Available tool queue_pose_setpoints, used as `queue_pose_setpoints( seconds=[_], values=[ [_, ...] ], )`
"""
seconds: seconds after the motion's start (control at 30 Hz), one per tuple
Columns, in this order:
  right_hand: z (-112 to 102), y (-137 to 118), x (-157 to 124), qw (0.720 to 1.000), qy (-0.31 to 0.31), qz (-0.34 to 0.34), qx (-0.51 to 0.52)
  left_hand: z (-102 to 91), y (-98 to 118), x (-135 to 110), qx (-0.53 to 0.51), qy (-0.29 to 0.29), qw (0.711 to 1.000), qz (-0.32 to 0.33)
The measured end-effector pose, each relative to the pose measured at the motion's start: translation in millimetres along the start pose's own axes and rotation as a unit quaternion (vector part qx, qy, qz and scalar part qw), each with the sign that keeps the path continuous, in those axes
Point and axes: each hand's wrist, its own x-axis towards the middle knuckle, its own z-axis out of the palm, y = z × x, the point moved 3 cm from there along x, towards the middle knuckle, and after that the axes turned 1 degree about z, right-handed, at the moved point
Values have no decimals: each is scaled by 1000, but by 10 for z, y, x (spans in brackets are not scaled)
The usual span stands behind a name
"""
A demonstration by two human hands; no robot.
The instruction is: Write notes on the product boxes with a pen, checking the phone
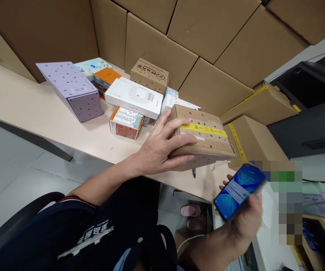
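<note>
My left hand (pixel 162 145) grips the left end of a brown cardboard box (pixel 207 146), fingers spread over its top and near side. Yellow printed tape (pixel 204 130) runs along the top of this box, which sits tilted near the table's front edge. A black pen (pixel 194 172) pokes out below it. In my right hand (pixel 249 216) is a smartphone (pixel 240 192), its blue screen lit with a clock and notification panels. Left of the box, a white power bank box (pixel 134 97) lies on other packages, above a small orange-and-white box (pixel 126 122).
A lilac box (pixel 75 90), an orange box (pixel 106 79) and a small brown box (pixel 149 75) stand on the table (pixel 24 98). Stacked cartons (pixel 157 45) form a wall behind. Another taped carton (pixel 258 139) stands at right, below a dark monitor (pixel 306 86).
</note>
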Motion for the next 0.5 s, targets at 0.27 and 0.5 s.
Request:
queue_pose_setpoints(
  seconds=[0.27, 0.5],
  values=[
    [-135, 748, 552, 909, -27, -48, -413, -11, 7, 14, 6, -10, 1000, -6],
    [-83, 852, 735, 890, -57, -50, -451, -30, 2, 8, 25, -10, 1000, -5]
  ],
)
